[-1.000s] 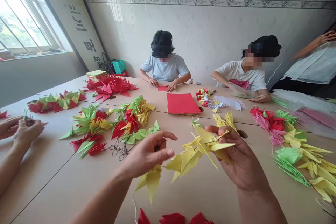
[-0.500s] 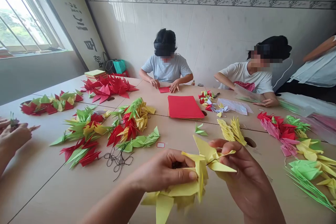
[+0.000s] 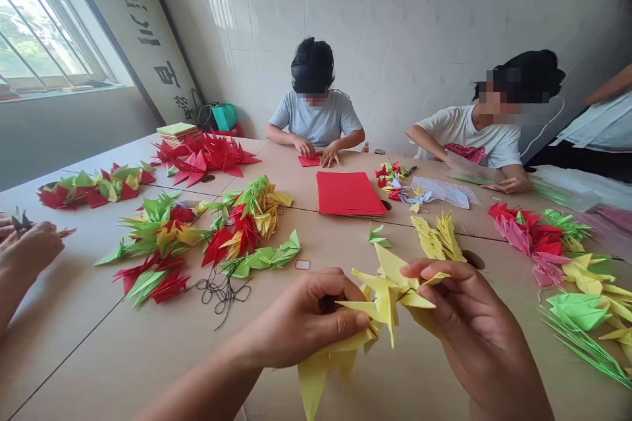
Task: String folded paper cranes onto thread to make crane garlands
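Note:
My left hand [image 3: 316,316] is closed around a bunch of yellow origami cranes [image 3: 316,375], whose pointed wings hang below the fingers. Between both hands are more folded yellow cranes [image 3: 386,293] pressed close together, with a short dark line, perhaps thread, beside the right fingers. My right hand [image 3: 474,322] pinches the pointed end of a yellow crane between thumb and fingers. A small green folded piece [image 3: 378,235] lies on the table just beyond the hands, near a row of yellow folded pieces [image 3: 437,237].
Red paper sheets [image 3: 350,194] are stacked mid-table. Garlands of red, green and yellow cranes [image 3: 170,227] lie left, with black thread [image 3: 222,293]. More origami [image 3: 533,240] lies right. Two people sit opposite; another person's hands [image 3: 29,247] hold something at far left.
The yellow cranes between my hands have shifted slightly right and pushed closer together. My right hand has moved a little right. The whole view has tilted slightly downward.

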Demonstrator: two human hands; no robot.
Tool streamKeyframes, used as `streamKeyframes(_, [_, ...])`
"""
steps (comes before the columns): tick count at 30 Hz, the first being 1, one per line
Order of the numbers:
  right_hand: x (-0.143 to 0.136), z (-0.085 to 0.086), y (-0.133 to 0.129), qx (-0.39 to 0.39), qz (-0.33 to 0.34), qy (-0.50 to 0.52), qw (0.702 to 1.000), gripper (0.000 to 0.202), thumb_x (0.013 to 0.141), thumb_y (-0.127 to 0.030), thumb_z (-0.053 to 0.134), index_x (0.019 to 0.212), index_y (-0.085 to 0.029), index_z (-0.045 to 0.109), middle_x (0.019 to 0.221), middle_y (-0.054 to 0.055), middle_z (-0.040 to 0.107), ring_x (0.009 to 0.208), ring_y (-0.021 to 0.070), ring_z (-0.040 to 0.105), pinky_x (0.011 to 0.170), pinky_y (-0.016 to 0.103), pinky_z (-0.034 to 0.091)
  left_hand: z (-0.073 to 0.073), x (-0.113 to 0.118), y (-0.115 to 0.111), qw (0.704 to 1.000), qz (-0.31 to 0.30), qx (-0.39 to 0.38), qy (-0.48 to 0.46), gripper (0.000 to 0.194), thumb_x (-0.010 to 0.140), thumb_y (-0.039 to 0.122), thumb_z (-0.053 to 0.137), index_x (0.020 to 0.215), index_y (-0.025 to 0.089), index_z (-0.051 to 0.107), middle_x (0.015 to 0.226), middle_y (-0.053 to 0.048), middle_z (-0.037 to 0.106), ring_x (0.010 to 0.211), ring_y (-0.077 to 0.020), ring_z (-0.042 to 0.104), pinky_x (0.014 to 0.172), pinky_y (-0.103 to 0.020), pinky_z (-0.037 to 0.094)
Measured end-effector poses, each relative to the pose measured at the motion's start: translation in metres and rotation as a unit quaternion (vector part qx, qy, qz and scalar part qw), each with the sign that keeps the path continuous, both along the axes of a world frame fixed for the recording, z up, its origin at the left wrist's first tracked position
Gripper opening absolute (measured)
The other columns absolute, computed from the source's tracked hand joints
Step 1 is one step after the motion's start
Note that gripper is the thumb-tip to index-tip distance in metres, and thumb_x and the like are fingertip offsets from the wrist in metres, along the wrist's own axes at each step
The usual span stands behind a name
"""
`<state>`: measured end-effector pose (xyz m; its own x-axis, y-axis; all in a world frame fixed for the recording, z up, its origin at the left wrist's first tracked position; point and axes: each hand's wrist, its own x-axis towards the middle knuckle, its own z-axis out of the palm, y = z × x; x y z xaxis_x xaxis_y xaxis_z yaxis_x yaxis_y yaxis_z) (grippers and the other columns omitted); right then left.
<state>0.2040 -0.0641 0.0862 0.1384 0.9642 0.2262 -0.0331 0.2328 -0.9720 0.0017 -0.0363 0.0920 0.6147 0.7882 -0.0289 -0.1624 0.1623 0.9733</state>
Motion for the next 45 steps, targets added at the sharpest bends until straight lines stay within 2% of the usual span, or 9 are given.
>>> streamKeyframes(4, [0.005, 0.000, 0.001, -0.028, 0.031, -0.001, 0.999, 0.013, 0.081, -0.035, 0.069, 0.090, -0.028, 0.064, 0.098, 0.003, 0.063, 0.082, 0.0143, 0.062, 0.064, 0.019, 0.054, 0.007, -0.002, -0.002, 0.996, 0.017, 0.081, 0.034, 0.013, 0.085, 0.025, 0.064, 0.086, 0.013, 0.068, 0.081, -0.002, 0.056, 0.073, -0.0108, 0.055, 0.063, -0.019, 0.044])
streamKeyframes(10, [0.011, 0.001, 0.004, -0.055, 0.051, 0.016, 0.997, 0.020, 0.079, -0.043, 0.070, 0.093, -0.029, 0.066, 0.091, 0.001, 0.064, 0.074, 0.0119, 0.061, 0.063, 0.017, 0.052, 0.005, -0.005, 0.000, 0.992, 0.023, 0.098, 0.076, 0.017, 0.086, 0.029, 0.062, 0.087, 0.013, 0.068, 0.082, -0.002, 0.056, 0.071, -0.0103, 0.053, 0.060, -0.019, 0.042])
streamKeyframes(16, [0.011, 0.006, -0.001, -0.106, 0.138, 0.001, 0.985, 0.054, 0.057, -0.047, 0.085, 0.106, -0.038, 0.065, 0.106, 0.000, 0.063, 0.090, 0.0179, 0.064, 0.072, 0.020, 0.053, 0.006, -0.005, -0.001, 0.973, 0.036, 0.175, 0.144, 0.017, 0.087, 0.028, 0.060, 0.089, 0.014, 0.069, 0.080, -0.001, 0.053, 0.071, -0.0104, 0.049, 0.062, -0.021, 0.039])
streamKeyframes(20, [0.008, 0.005, 0.002, -0.127, 0.207, -0.096, 0.965, 0.053, 0.064, -0.039, 0.083, 0.113, -0.039, 0.062, 0.112, 0.000, 0.058, 0.092, 0.0168, 0.062, 0.071, 0.021, 0.053, 0.010, -0.003, -0.005, 0.938, 0.044, 0.256, 0.231, 0.010, 0.084, 0.020, 0.062, 0.085, 0.016, 0.071, 0.072, 0.001, 0.048, 0.068, -0.0100, 0.045, 0.061, -0.020, 0.036])
streamKeyframes(23, [0.006, 0.004, 0.006, -0.102, 0.243, -0.140, 0.954, 0.042, 0.070, -0.035, 0.079, 0.110, -0.037, 0.063, 0.101, -0.001, 0.058, 0.087, 0.0148, 0.061, 0.070, 0.021, 0.052, 0.011, -0.001, -0.006, 0.929, 0.030, 0.272, 0.250, 0.011, 0.085, 0.019, 0.061, 0.087, 0.017, 0.071, 0.071, 0.002, 0.046, 0.066, -0.0094, 0.044, 0.059, -0.019, 0.035])
streamKeyframes(27, [0.005, 0.003, 0.007, -0.072, 0.226, -0.131, 0.963, 0.025, 0.077, -0.032, 0.074, 0.100, -0.034, 0.065, 0.089, -0.003, 0.059, 0.074, 0.0105, 0.058, 0.065, 0.018, 0.051, 0.009, -0.001, -0.006, 0.939, 0.035, 0.247, 0.237, 0.015, 0.084, 0.026, 0.064, 0.096, 0.018, 0.069, 0.073, 0.003, 0.045, 0.064, -0.0088, 0.041, 0.057, -0.020, 0.033])
streamKeyframes(32, [0.008, -0.001, 0.005, -0.096, 0.175, -0.022, 0.980, 0.032, 0.076, -0.030, 0.076, 0.104, -0.037, 0.064, 0.091, -0.004, 0.064, 0.076, 0.0099, 0.064, 0.067, 0.016, 0.054, 0.004, -0.003, -0.004, 0.972, 0.028, 0.146, 0.181, 0.041, 0.081, 0.041, 0.067, 0.115, 0.021, 0.056, 0.070, 0.006, 0.037, 0.058, -0.0082, 0.033, 0.052, -0.020, 0.030])
streamKeyframes(36, [0.009, -0.005, 0.004, -0.103, 0.137, 0.042, 0.984, 0.034, 0.072, -0.030, 0.079, 0.102, -0.037, 0.065, 0.087, -0.004, 0.067, 0.075, 0.0100, 0.065, 0.068, 0.015, 0.055, 0.003, -0.004, -0.002, 0.983, 0.001, 0.094, 0.155, 0.052, 0.076, 0.043, 0.072, 0.120, 0.023, 0.052, 0.080, 0.004, 0.044, 0.061, -0.0077, 0.037, 0.051, -0.020, 0.031])
streamKeyframes(45, [0.013, -0.013, 0.006, -0.071, 0.140, 0.064, 0.986, 0.038, 0.071, -0.030, 0.079, 0.106, -0.036, 0.064, 0.084, -0.002, 0.071, 0.070, 0.0154, 0.069, 0.064, 0.024, 0.058, 0.005, 0.000, -0.004, 0.987, -0.017, 0.061, 0.148, 0.036, 0.081, 0.032, 0.067, 0.113, 0.021, 0.056, 0.083, 0.001, 0.054, 0.066, -0.0093, 0.047, 0.057, -0.020, 0.039])
